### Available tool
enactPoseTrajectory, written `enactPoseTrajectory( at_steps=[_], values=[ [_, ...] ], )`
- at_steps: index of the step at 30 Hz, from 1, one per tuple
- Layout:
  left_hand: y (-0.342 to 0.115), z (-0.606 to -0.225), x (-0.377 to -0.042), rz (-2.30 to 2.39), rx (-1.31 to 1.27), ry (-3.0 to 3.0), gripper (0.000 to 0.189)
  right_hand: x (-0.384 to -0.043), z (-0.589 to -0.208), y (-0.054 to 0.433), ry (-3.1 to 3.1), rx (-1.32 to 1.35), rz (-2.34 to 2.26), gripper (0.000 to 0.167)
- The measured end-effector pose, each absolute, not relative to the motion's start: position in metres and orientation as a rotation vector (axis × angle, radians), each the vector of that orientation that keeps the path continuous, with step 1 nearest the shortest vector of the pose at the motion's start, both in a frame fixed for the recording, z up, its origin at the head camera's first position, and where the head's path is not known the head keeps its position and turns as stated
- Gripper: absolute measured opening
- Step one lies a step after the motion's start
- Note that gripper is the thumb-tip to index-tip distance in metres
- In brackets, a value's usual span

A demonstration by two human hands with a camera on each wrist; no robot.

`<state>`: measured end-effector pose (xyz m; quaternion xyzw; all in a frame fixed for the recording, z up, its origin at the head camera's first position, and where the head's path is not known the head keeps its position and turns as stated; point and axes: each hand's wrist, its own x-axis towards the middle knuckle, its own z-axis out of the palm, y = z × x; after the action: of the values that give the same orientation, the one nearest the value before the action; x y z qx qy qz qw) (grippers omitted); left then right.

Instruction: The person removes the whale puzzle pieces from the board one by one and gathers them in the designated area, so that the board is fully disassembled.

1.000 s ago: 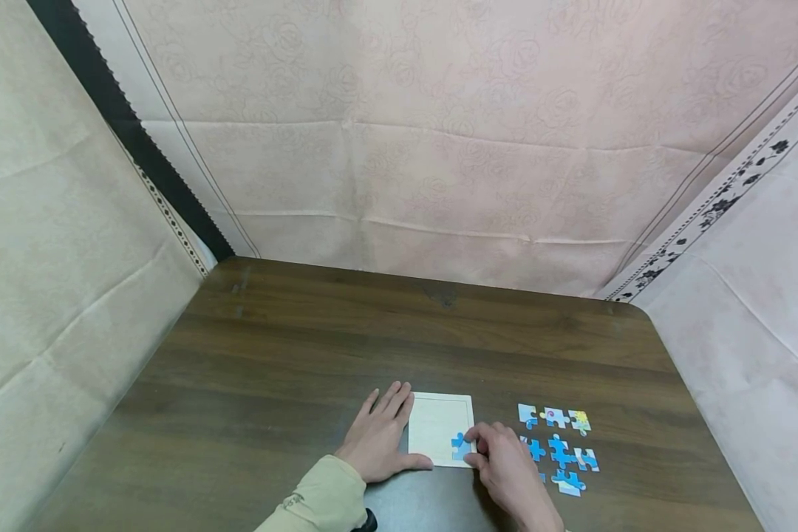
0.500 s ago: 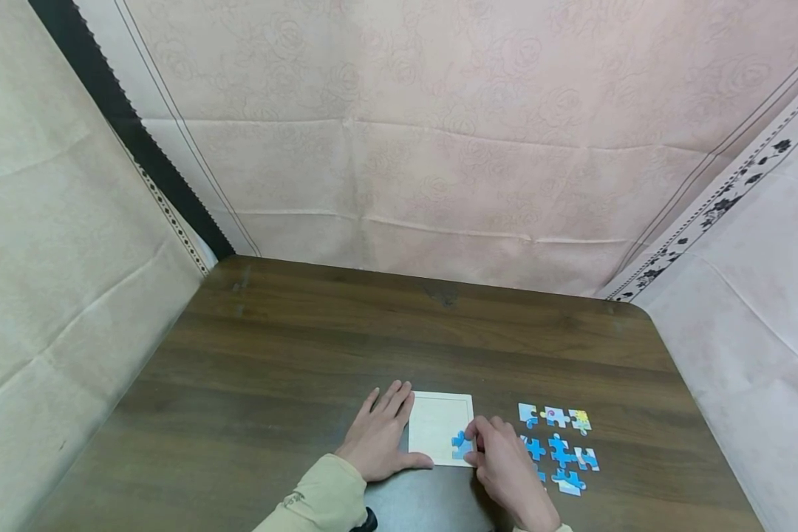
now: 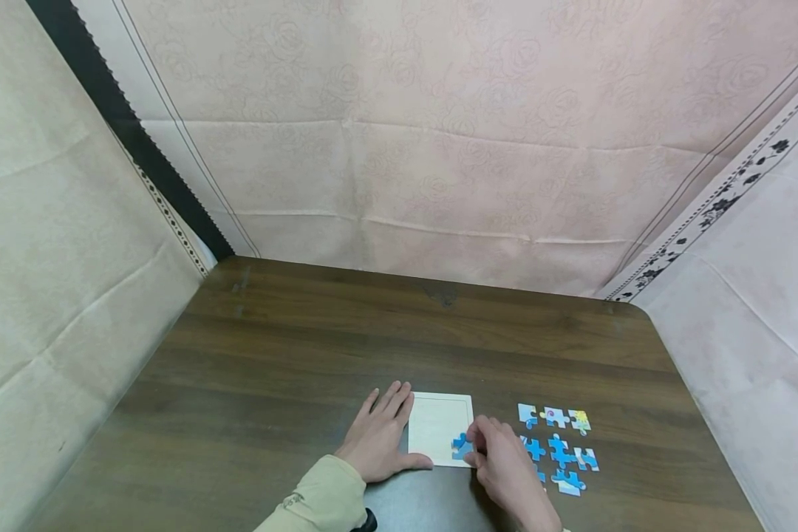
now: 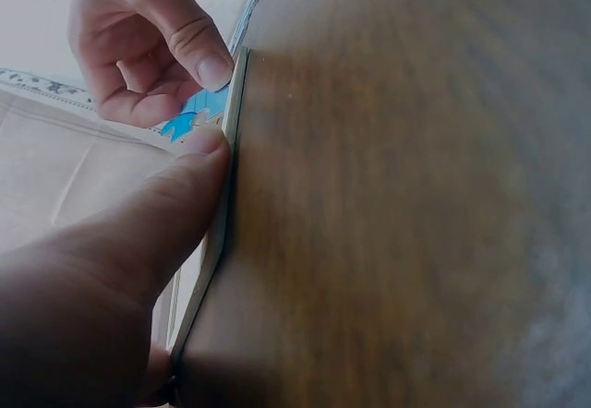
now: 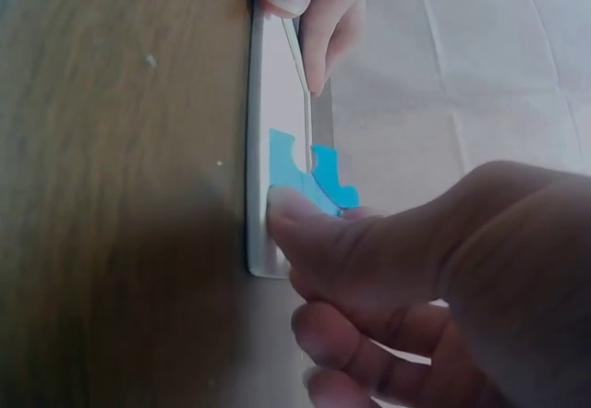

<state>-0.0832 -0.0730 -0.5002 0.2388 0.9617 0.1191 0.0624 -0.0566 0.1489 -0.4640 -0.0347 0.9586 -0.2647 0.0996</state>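
Observation:
A white puzzle board (image 3: 432, 423) with a thin raised border lies on the brown table. My left hand (image 3: 376, 443) rests along its left edge with the fingers stretched out, the thumb at the near edge. At the board's near right corner, my right hand (image 3: 507, 469) pinches a blue jigsaw piece (image 5: 294, 170) between thumb and forefinger. In the right wrist view the piece stands at a tilt over the board, its knob pointing away from the thumb. The right fingertips hide part of the piece in the head view.
Several loose jigsaw pieces (image 3: 560, 451), mostly blue and white, lie to the right of the board, some partly behind the right hand. Pale cloth (image 3: 432, 148) hangs beyond the far edge of the brown table (image 3: 306, 332).
My right fingers and the blue jigsaw piece have shifted very slightly at the board's corner. The left hand and the board stay in place.

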Motion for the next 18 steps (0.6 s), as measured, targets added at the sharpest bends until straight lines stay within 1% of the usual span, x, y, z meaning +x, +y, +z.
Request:
enactPoseTrajectory(
  at_steps=[18],
  values=[
    [-0.0725, -0.5005, -0.0839, 0.372, 0.703, 2.886, 0.112, -0.0520, -0.4665, 0.1525, 2.787, -0.097, -0.976, 0.017]
  ],
)
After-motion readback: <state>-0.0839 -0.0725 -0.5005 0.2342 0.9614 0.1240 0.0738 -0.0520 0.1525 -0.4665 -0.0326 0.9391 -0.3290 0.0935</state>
